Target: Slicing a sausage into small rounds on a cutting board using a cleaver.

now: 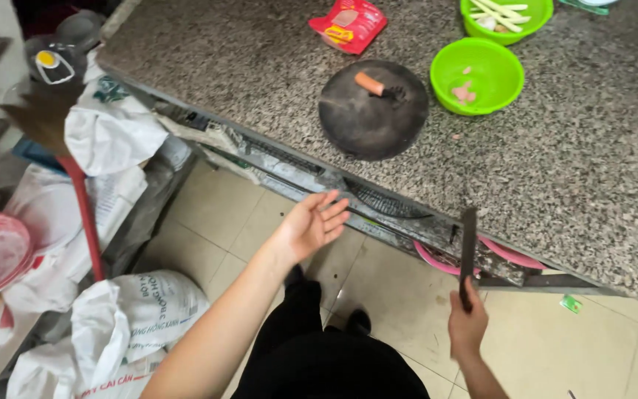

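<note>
1. Speckled granite counter fills the upper right of the head view, over a pale tiled floor; white sacks and a red-handled broom crowd the left.
2. On the counter sit a round dark board with one sausage on it, a green bowl holding a few pink pieces, a second green bowl of pale stalks, and a red packet.
3. Right hand is closed round the handle of a knife, blade pointing up at the counter edge, below the board.
4. Left hand hangs empty, palm up, fingers spread and loose, just below the counter lip.
5. By my reckoning the cutting is barely begun: some pieces are in the bowl, the sausage is whole, and the knife is off the board.
</note>
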